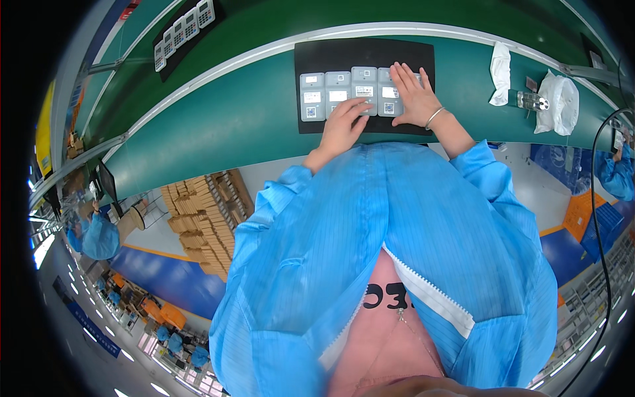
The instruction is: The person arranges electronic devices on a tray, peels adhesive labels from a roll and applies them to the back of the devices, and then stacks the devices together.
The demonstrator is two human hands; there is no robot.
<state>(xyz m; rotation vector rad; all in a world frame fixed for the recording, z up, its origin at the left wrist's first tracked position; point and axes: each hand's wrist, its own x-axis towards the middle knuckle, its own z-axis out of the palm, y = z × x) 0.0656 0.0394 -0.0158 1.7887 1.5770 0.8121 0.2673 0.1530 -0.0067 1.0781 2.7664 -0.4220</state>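
A row of grey, flat devices (312,96) lies on a black mat (317,56), which extends from near the bench's far edge toward its near edge. The bench (218,112) has a green top, with a white rail (264,53) along its far edge. The third device from the left sits slightly nearer the far edge than its neighbours. The left hand (344,124) reaches over the mat's near edge; its fingers are slightly bent, thumb apart, fingertips at the near end of the third device. Whether it pinches that device cannot be determined. The right hand (413,100) is spread flat, thumb apart, over the row's right end, touching the fourth device without closing on it. Toward the bench's right end lie a white wrapper (501,76) and a translucent bag (563,106).
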